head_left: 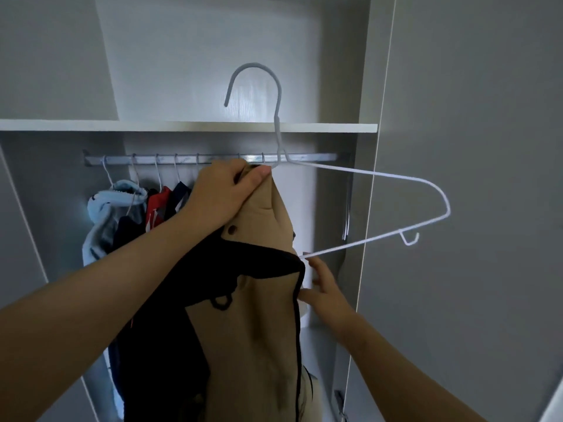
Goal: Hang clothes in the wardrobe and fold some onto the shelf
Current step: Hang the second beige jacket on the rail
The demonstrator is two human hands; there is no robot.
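One head-worn wide-angle view, facing forward and slightly upward into the open wardrobe (367, 86). Close in: hanging rail (310, 156) runs across mid-frame, shelf (152, 126) just above the rail, wardrobe's side panel right of the rail.

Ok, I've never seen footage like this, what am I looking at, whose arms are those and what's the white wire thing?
This is one picture from a camera worn on a person's head, looking forward at their own two bare hands; there is no robot. The left hand grips the top of a tan garment together with the neck of a white wire hanger. The right hand is at the garment's dark edge; whether it pinches it is unclear. Behind, a wardrobe rail holds other clothes, under a shelf.
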